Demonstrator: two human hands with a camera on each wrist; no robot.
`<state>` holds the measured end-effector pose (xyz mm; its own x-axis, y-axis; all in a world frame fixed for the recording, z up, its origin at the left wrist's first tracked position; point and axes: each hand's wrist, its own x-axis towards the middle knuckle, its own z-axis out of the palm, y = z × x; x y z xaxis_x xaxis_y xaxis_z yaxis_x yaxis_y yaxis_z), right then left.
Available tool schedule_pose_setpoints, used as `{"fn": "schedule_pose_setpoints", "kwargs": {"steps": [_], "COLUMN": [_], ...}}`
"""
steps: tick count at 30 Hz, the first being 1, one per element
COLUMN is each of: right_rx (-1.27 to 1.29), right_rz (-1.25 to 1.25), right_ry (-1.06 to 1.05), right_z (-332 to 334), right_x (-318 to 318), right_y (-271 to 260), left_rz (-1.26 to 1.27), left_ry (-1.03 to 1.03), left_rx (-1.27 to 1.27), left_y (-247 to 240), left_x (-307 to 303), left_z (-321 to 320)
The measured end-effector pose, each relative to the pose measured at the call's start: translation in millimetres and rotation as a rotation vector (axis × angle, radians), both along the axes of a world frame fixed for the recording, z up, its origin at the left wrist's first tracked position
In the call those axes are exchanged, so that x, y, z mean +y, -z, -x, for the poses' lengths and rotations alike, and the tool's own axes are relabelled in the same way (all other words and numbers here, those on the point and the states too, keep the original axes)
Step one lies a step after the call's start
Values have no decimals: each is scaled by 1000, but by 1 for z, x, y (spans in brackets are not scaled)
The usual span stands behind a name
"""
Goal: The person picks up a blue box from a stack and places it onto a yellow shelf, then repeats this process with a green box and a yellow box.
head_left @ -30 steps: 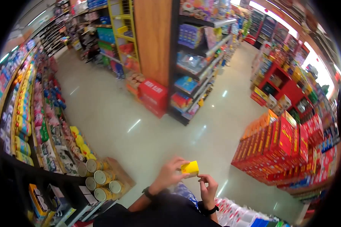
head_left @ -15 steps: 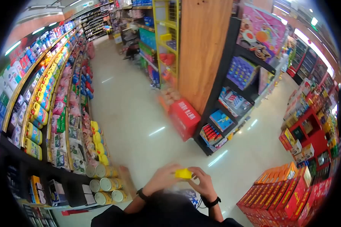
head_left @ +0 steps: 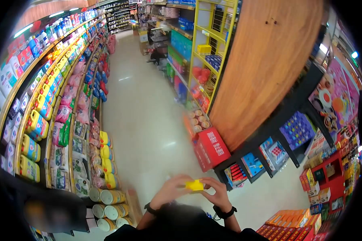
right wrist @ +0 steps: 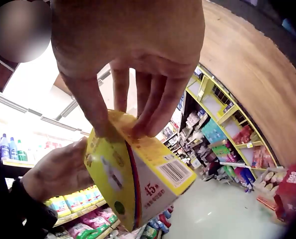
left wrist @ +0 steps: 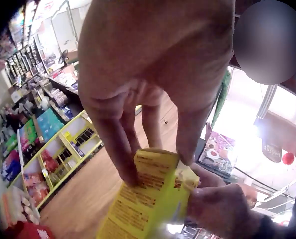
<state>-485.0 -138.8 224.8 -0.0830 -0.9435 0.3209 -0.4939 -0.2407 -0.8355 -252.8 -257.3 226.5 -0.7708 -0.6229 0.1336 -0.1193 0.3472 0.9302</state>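
A small yellow box is held between both hands in front of the body, above the floor. My left hand grips it from the left; in the left wrist view the fingers and thumb of that hand pinch the printed box near its top end. My right hand holds the opposite end; the right wrist view has its thumb and fingers pinching the box, whose barcode side faces out.
Shelves of yellow bottles curve along the left, with stacked cans at their near end. A wooden pillar, a red box and a black shelf rack are ahead right. Red cartons stand lower right. Pale floor runs between.
The head view has turned left, so the pillar, red box and cartons shift rightward. The yellow box stays between both hands, turned differently than a second ago.
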Motion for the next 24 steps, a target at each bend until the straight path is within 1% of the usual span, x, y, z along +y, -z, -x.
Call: {"fn": "schedule_pose_setpoints", "kwargs": {"steps": [3, 6, 9, 12, 13, 17, 20, 23, 24], "right_rx": [51, 54, 91, 25, -7, 41, 27, 6, 14], "right_rz": [21, 33, 15, 6, -21, -6, -38, -80, -56], "right_ry": [31, 33, -5, -73, -95, -139, -144, -140, -128], "right_z": [-5, -11, -12, -17, -18, -19, -16, -4, 3], "right_x": [-68, -137, -198, -250, -266, -334, -385, -438, -458], "right_y": [-14, -20, -20, -32, -31, -15, -10, -4, -1], "left_rz": [-208, -59, -191, -207, -217, -316, -300, -327, -313], "left_ry": [-24, -40, -130, -205, -225, -301, -341, -361, -354], "left_rx": [20, 26, 49, 30, 46, 79, 0, 12, 12], "left_y": [-22, -33, -28, -29, -27, -17, -13, -6, -2], "left_x": [-70, -135, -184, -223, -234, -285, -332, -386, -407], "left_z": [0, -7, -13, -23, -25, -28, -23, -10, -5]}}
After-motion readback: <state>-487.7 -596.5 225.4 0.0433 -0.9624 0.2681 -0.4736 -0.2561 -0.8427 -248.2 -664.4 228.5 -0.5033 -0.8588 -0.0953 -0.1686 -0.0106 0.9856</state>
